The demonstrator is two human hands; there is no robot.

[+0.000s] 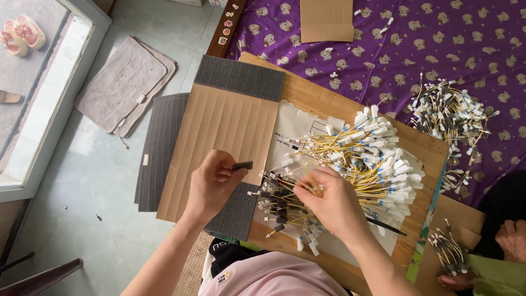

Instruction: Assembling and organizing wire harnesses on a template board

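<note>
Wires are what I am working on from the head view: my right hand is closing its fingers on a few yellow leads in the heap of yellow wires with white plugs, which is lying on a printed paper sheet on the wooden board serving as my surface. My left hand is pinching a small dark sleeve between thumb and fingers, just above the brown corrugated cardboard and the grey foam strips. I judge I am fitting dark pieces onto wire ends; the next move calls for bringing the sleeve to a single lead's tip and lining it up.

A finished-looking bundle is lying on the purple patterned bedspread, with a plain brown cardboard flap near the top. Small round stickers are dotting the dark bed rail. Another person's hand is resting at the lower right beside a smaller bundle.
</note>
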